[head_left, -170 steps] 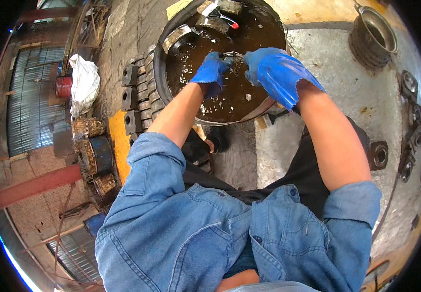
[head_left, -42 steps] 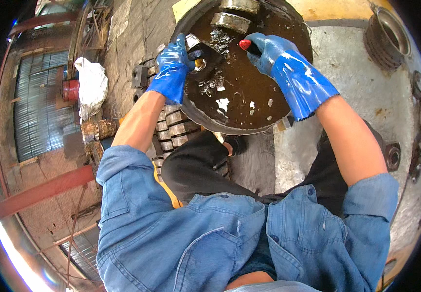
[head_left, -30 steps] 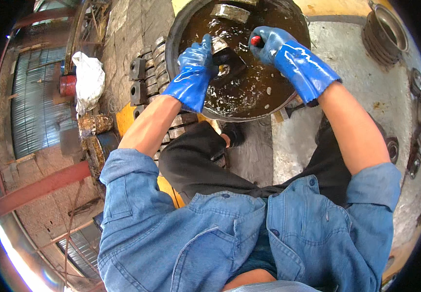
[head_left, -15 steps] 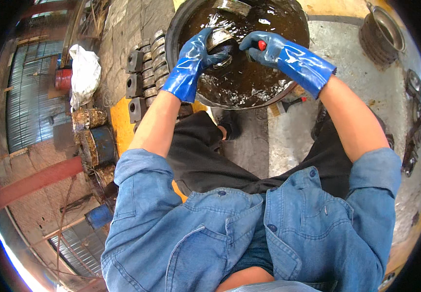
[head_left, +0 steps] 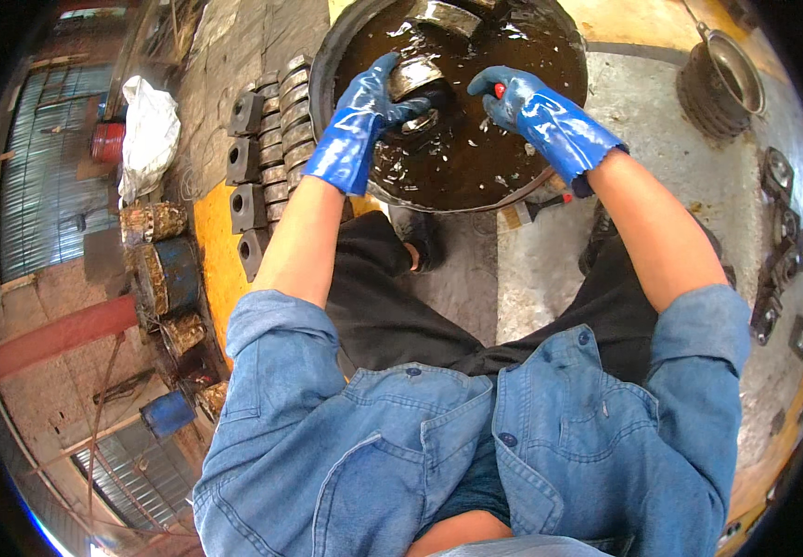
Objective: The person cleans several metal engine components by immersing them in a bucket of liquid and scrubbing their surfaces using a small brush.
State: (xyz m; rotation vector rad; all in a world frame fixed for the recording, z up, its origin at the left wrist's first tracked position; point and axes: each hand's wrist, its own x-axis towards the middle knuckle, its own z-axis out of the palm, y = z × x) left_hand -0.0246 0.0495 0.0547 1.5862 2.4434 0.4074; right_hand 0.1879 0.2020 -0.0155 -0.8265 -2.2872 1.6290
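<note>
Head view. Round black basin of dark oily liquid sits top centre of the frame. Left hand, in a blue glove, is closed around a metal ring-shaped part and holds it at the liquid surface, upper centre. Right hand, also gloved blue, is closed on a red-handled tool; only the red end shows, its working end hidden behind the glove, so I cannot tell what kind of tool it is. A second metal part lies in the basin at the top edge. Rows of dark metal blocks are stacked on the floor just left of the basin.

Judgement on technique: the part looks slick, so the left hand's grip should wrap the rim firmly rather than pinch it. Keeping the part low over the liquid would limit splashing. Short strokes with the tool, directed away from the holding fingers, seem safest.
</note>
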